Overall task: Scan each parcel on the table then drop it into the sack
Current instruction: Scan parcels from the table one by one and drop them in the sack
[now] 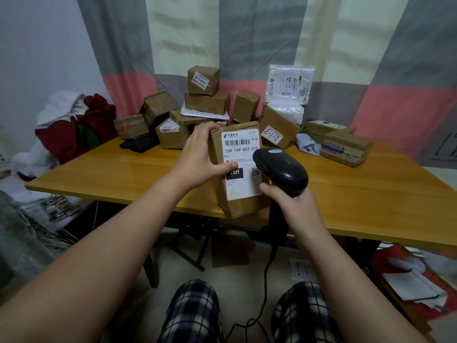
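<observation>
Wood surface (99, 169), grey, cream and pink striped curtain (247, 33) behind it. Parcel pile (207, 102) along the far side, 1 white mailer (289, 82) leaning on the curtain. I have 1 brown parcel (222, 199) upright at the near edge, barcode label facing me; can't tell if it rests on the surface. Left hand (202, 157) grips its left side, fingers over the top corner, thumb on the label. Right hand (291, 206) is wrapped round the handle of the black scanner (282, 167); its head overlaps the label's right edge by the QR code. Cable (265, 280) hangs down between my knees.
</observation>
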